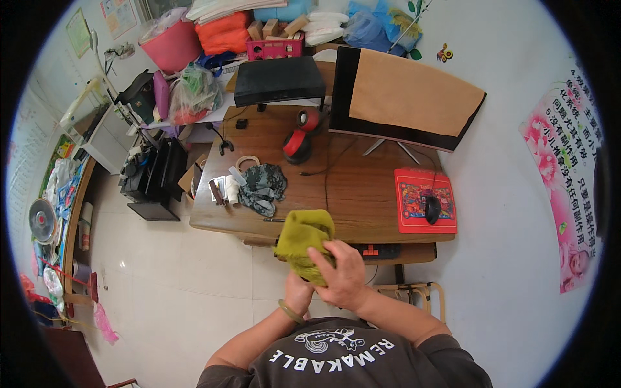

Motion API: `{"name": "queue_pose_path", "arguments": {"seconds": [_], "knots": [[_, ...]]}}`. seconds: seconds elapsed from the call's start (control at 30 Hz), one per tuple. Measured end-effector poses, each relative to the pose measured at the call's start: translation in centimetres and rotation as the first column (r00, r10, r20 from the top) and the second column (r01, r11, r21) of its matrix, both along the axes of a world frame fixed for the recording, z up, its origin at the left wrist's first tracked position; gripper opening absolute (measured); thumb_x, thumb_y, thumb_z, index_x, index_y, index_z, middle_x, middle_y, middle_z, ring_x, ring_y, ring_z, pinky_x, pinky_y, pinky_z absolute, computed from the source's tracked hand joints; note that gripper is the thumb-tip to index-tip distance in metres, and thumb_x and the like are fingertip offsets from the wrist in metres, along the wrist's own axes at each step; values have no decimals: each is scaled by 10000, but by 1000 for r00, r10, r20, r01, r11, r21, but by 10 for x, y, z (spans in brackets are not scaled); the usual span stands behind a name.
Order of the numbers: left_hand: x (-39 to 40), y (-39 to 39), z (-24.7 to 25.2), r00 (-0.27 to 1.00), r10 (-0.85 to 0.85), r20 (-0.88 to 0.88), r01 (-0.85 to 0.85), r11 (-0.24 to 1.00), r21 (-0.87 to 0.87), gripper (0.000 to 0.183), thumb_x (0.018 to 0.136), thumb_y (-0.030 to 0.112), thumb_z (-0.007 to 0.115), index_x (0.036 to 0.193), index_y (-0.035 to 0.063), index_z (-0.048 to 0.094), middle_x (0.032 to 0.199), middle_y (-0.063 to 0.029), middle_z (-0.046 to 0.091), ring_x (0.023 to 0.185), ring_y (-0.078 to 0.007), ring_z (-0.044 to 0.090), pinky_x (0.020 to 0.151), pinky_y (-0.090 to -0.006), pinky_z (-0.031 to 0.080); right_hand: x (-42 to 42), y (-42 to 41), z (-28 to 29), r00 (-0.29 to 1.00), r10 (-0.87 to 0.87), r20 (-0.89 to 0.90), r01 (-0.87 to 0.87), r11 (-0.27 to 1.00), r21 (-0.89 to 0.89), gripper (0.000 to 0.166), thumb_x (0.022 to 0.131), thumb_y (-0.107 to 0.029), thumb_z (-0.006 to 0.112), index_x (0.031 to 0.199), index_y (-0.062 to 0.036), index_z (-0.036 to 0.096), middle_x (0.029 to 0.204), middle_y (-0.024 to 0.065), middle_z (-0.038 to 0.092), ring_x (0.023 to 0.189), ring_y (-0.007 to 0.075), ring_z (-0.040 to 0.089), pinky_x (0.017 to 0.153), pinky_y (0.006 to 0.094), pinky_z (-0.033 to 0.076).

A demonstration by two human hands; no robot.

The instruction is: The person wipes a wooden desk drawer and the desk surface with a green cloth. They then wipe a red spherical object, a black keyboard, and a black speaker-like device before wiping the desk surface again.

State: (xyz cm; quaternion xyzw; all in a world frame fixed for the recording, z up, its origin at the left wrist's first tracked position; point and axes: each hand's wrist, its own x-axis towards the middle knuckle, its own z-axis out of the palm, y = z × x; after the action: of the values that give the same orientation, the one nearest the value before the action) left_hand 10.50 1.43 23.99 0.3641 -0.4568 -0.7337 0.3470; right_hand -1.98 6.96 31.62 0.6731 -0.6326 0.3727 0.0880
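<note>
A yellow-green cloth point(305, 233), folded and bunched with a fringed edge, is held in front of my chest at the desk's front edge. My right hand point(343, 271) grips it from the right, thumb and fingers spread over its near side. From below, my left hand point(297, 293) supports the cloth; its fingers are hidden under it, and a bangle point(290, 311) circles that wrist. Whether anything else is inside the cloth I cannot tell. Just beyond lies a crumpled camouflage-patterned cloth point(264, 186) on the wooden desk point(359, 194).
A monitor point(339, 92) draped with a tan cloth point(412, 92) stands at the back right. On the desk are a black mouse point(432, 209) on a red mat point(405, 225), red-and-black speakers point(297, 147), a tape roll point(248, 159) and cables. A keyboard point(388, 251) sits on the tray below.
</note>
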Motion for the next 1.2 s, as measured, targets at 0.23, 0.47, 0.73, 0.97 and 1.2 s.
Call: {"name": "queue_pose_path", "arguments": {"seconds": [0.23, 0.47, 0.73, 0.97, 1.2], "knots": [[19, 18, 23, 897, -268, 350, 317, 944, -90, 545, 696, 13, 798, 1171, -49, 538, 1051, -156, 670, 978, -201, 630, 822, -336, 505, 5, -28, 30, 984, 107, -142, -107, 994, 9, 680, 648, -307, 745, 1276, -102, 583, 1296, 187, 525, 1244, 381, 476, 975, 531, 397], [25, 31, 16, 946, -151, 287, 205, 964, -169, 632, 639, 40, 844, 1148, -57, 483, 962, -137, 650, 894, -222, 634, 779, -348, 513, -10, -47, 67, 963, 200, 182, -253, 903, 348, 515, 747, -360, 766, 1147, -63, 635, 1017, 123, 664, 948, 308, 632, 824, 381, 508], [24, 30, 32, 973, -175, 153, 199, 967, -159, 658, 640, 36, 841, 1180, -73, 482, 1014, -123, 647, 974, -214, 634, 867, -330, 513, -25, -38, 31, 510, 151, 847, -509, 847, 156, 599, 915, -305, 653, 1390, -20, 424, 1255, 102, 579, 1144, 154, 528, 1002, 317, 414], [23, 22, 26, 982, -181, -56, 180, 983, -20, 571, 666, -56, 769, 1184, -12, 534, 1076, -74, 632, 969, -182, 628, 840, -327, 532, -10, -17, 17, 648, 217, 731, -371, 927, 54, 735, 875, -354, 674, 1441, -22, 343, 1342, 214, 518, 1248, 340, 518, 1034, 386, 396], [27, 21, 41, 965, -259, -36, 259, 966, -2, 609, 657, -55, 779, 1200, -7, 507, 1055, -78, 625, 959, -173, 619, 842, -324, 531, -14, 11, -11, 698, 171, 695, -336, 936, 107, 762, 894, -378, 650, 1457, 2, 304, 1372, 211, 493, 1274, 343, 495, 1060, 389, 373]]}}
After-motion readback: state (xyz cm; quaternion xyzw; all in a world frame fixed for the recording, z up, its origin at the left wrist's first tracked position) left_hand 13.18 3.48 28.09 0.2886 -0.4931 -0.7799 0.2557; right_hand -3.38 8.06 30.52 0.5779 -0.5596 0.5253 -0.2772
